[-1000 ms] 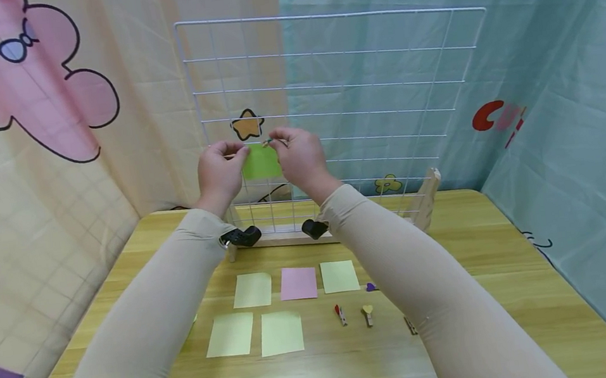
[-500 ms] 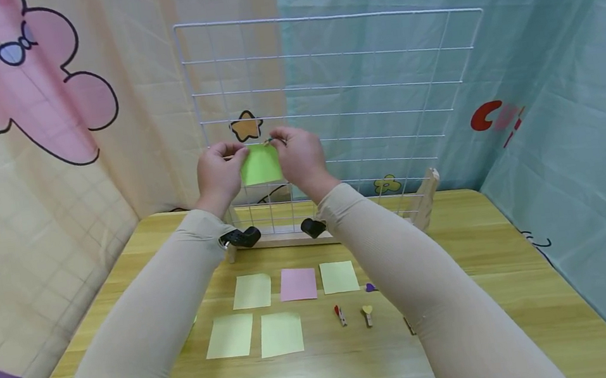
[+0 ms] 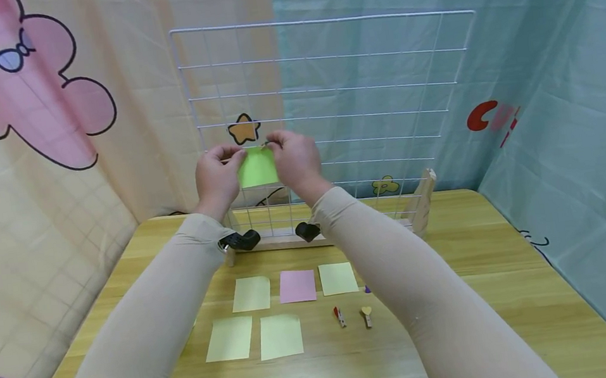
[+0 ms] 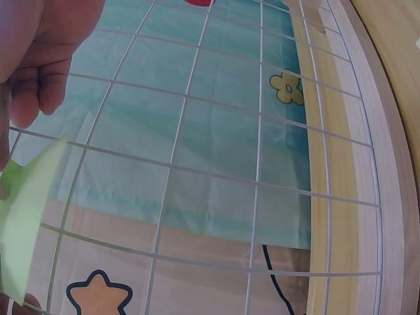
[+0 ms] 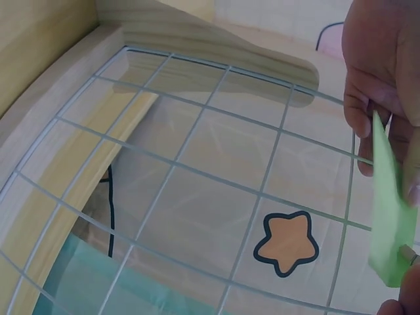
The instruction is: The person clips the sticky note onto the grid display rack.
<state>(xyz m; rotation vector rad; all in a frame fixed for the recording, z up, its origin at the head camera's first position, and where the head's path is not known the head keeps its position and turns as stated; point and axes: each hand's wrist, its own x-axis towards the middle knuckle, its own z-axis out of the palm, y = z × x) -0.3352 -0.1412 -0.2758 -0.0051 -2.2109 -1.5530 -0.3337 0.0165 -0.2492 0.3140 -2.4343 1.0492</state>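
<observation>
Paper [image 3: 257,168], plain bright green, hangs between hands [image 3: 218,178] [image 3: 298,159]: left pinches it, right a clip [image 5: 408,254].

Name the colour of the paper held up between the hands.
The paper is bright yellow-green; the head view shows it best.

Bright green note [image 3: 257,168], white wire grid [image 3: 321,21], pink note [image 3: 297,286], pale yellow notes [image 3: 229,339]; beige sleeves [image 3: 133,339], yellow wood-grained table [image 3: 531,306]

In the head view, the right hand [image 3: 298,161] hides most of the clip [image 5: 408,252]; its sleeve [image 3: 406,271] covers part of a purple thing [image 3: 367,289], too small to name. The left wrist view's edge cuts off the green note [image 4: 27,220].
</observation>
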